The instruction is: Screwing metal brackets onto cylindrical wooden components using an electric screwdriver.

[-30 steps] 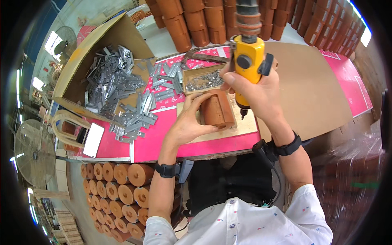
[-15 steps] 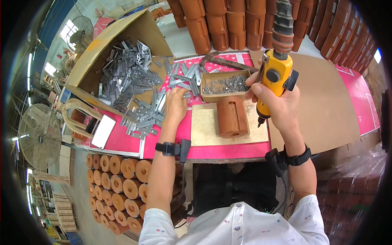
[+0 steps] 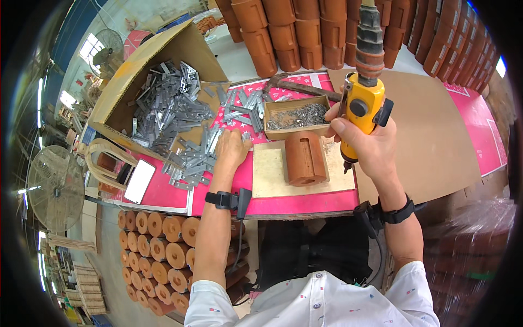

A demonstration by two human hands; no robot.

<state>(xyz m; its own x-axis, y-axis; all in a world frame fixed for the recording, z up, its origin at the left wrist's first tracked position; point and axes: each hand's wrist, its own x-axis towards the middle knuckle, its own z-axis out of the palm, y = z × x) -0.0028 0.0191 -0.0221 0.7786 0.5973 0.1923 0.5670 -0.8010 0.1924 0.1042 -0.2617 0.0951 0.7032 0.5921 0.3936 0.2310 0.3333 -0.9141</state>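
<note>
My right hand [image 3: 368,144] is wrapped round a yellow power screwdriver [image 3: 364,103], its bit pointing down just right of a brown cylinder. That cylinder [image 3: 297,158], with a slot along its upper side, lies on a pale wooden board [image 3: 272,182]. My left hand [image 3: 231,147] is curled at the edge of a heap of flat metal strips [image 3: 196,158]. A metal strip [image 3: 246,135] pokes out by its fingers, which are partly hidden. Behind the cylinder sits a small open box [image 3: 283,129] of screws.
A tipped cardboard box [image 3: 117,101] spills metal strips at left. A hammer [image 3: 305,86] lies behind the screw box. A phone [image 3: 140,181] leans at the left edge. Brown cylinders [image 3: 283,35] stand stacked at the back; more [image 3: 174,253] are piled below the table. Brown cardboard [image 3: 430,131] covers the right side.
My left hand has drawn slightly back toward me and its fingers have curled in. The screwdriver stays in my right hand, nearly where it was. The whole view has shifted a little.
</note>
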